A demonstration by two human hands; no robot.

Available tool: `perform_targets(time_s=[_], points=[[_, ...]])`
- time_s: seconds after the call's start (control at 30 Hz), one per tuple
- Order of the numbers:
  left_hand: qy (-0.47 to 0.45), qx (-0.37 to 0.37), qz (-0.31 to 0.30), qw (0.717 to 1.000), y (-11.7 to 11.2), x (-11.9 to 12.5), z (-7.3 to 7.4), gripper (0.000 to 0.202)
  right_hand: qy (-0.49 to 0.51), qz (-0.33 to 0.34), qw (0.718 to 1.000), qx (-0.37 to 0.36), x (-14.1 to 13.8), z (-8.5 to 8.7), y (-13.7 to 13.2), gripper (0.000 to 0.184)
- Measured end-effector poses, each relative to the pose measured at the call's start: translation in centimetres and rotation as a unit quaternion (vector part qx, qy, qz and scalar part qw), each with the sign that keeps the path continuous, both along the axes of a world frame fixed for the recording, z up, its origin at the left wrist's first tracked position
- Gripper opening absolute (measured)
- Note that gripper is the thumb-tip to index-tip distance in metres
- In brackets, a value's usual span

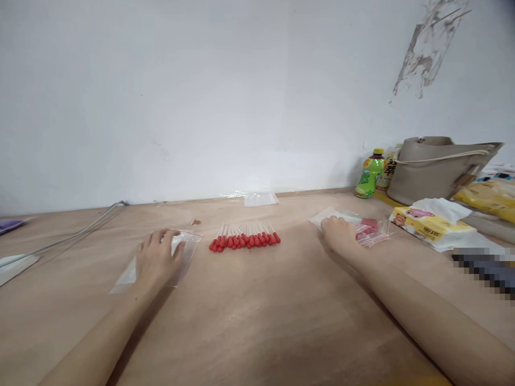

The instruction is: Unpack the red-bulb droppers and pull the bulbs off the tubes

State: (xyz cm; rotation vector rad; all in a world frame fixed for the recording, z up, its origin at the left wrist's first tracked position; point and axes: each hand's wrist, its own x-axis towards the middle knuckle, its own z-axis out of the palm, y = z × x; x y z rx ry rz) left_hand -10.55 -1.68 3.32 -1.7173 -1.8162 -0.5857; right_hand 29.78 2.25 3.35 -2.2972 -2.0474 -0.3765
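My left hand (156, 260) rests over a clear zip bag (185, 252) at the left, its fingers apart and slightly bent, grasping nothing I can see. To the right, my right hand (338, 234) has curled fingers on another clear zip bag (317, 215); the fingertips are hidden. Beside that hand, red pieces (367, 229) and thin clear tubes (377, 241) lie in or on the bag. Between my hands, a row of thin clear droppers with red bulbs (249, 241) lies on the wooden table (257, 300), bulbs towards me.
A white zip bag (260, 199) lies by the wall. At the right are a green bottle (369, 174), a grey-beige bag (426, 169), a yellow tissue pack (432, 225) and a pixelated dark object (486, 268). A grey cable (86, 228) crosses the left side.
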Motion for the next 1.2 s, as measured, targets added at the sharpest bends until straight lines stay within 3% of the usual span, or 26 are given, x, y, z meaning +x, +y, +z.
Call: perform_targets(time_s=[0.13, 0.27, 0.33, 0.4, 0.47, 0.57, 0.7, 0.8, 0.9, 0.97, 1.03, 1.1, 1.2], points=[[-0.024, 0.023, -0.161, 0.986, -0.4, 3.6, -1.5, 0.027, -0.016, -0.002, 0.997, 0.075, 0.4, -0.1, -0.2, 0.025], [-0.059, -0.006, -0.217, 0.974, -0.8, 6.0, -2.4, 0.026, -0.003, 0.027, 0.980, 0.197, 0.9, 0.7, 0.0, 0.026], [-0.072, -0.010, -0.220, 0.973, -0.8, 6.2, -2.5, 0.025, 0.028, 0.106, 0.954, 0.279, 0.3, 1.3, -0.3, 0.023], [-0.090, 0.004, -0.208, 0.974, -0.7, 5.9, -2.4, 0.025, 0.062, 0.226, 0.916, 0.325, -1.0, 1.7, -1.0, 0.020], [-0.110, 0.012, -0.193, 0.975, -0.6, 5.6, -2.3, 0.024, 0.086, 0.342, 0.873, 0.337, -3.1, 1.6, -2.3, 0.017], [-0.132, 0.010, -0.179, 0.975, -0.5, 5.2, -2.1, 0.024, 0.095, 0.460, 0.825, 0.314, -6.5, 0.1, -4.6, 0.018], [-0.103, 0.001, -0.155, 0.983, -0.4, 4.6, -1.7, 0.030, 0.065, 0.536, 0.801, 0.261, -9.8, -2.5, -6.7, 0.020], [-0.028, -0.069, -0.103, 0.992, -0.2, 3.3, -1.8, 0.039, 0.118, 0.569, 0.782, 0.224, -10.5, -3.0, -7.4, 0.014], [-0.025, -0.180, 0.001, 0.983, 0.2, 1.3, -2.3, 0.050, 0.232, 0.548, 0.786, 0.166, -9.9, -2.4, -7.4, 0.013], [-0.048, -0.227, 0.059, 0.971, 0.5, 0.2, -2.4, 0.056, 0.290, 0.478, 0.815, 0.151, -9.2, -2.0, -7.2, 0.012], [-0.051, -0.222, 0.088, 0.970, 0.5, -0.2, -2.4, 0.060, 0.321, 0.379, 0.856, 0.142, -8.4, -2.0, -6.7, 0.012], [-0.036, -0.170, 0.071, 0.982, 0.2, 0.6, -2.1, 0.057, 0.341, 0.290, 0.886, 0.117, -7.8, -2.3, -6.0, 0.016], [-0.041, -0.098, -0.094, 0.990, -1.1, 3.7, -1.5, 0.047, 0.367, 0.244, 0.896, 0.054, -7.6, -2.9, -5.3, 0.029]])
